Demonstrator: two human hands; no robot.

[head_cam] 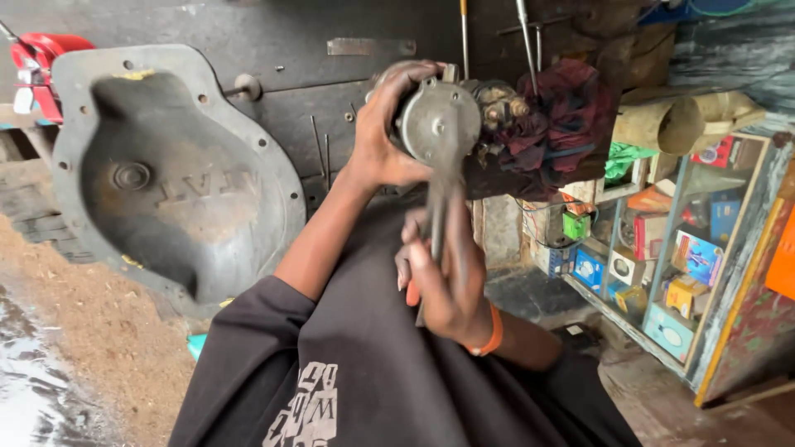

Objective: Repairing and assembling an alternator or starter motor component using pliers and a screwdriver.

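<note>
Both hands were occupied: left hand (389, 136) clamped on a round metal motor (440, 124), right hand (447, 277) gripping the tool (437, 211) below the motor, which could slip.

Light: soft, even daylight, dim toward the dark back wall.
Glare: wet floor (33, 389) shines bottom left.
Blur: hands slightly smeared.
Edges: shelves (687, 257) bow outward.

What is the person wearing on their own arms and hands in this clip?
Both hands are bare, no gloves. The left hand and forearm show no band or watch. The right hand has an orange wristband at the wrist. Black short sleeves end above the elbows.
</note>
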